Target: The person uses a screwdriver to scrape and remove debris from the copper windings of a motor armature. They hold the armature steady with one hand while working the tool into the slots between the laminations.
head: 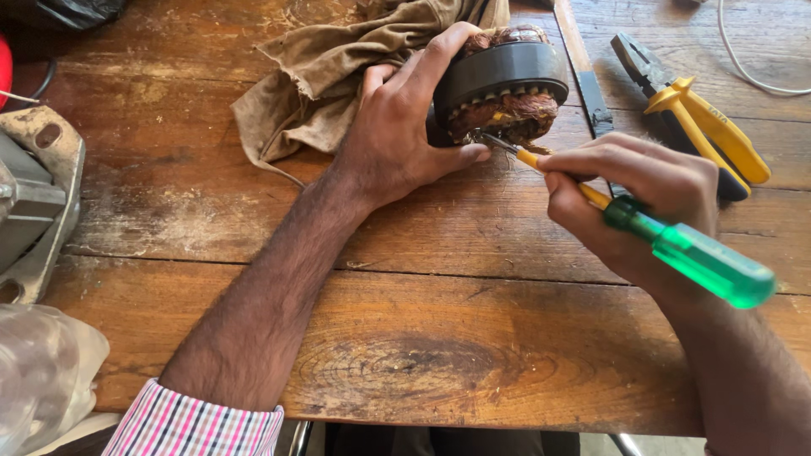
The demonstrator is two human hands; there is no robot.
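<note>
A: What lies at the left?

B: A grey metal housing at the table edge, then a brown rag.

A: And the hands?

B: The left hand is wrapped around a stator, tilting it so the copper windings face the person. The right hand is closed on a green-handled screwdriver, its tip at the windings. Yellow pliers lie beyond.

A crumpled brown cloth lies at twelve o'clock on the worn wooden table. Yellow-handled pliers rest at two o'clock, with a white cable curving just beyond them. A grey metal housing sits at nine o'clock, and clear plastic bunches at eight o'clock.
</note>
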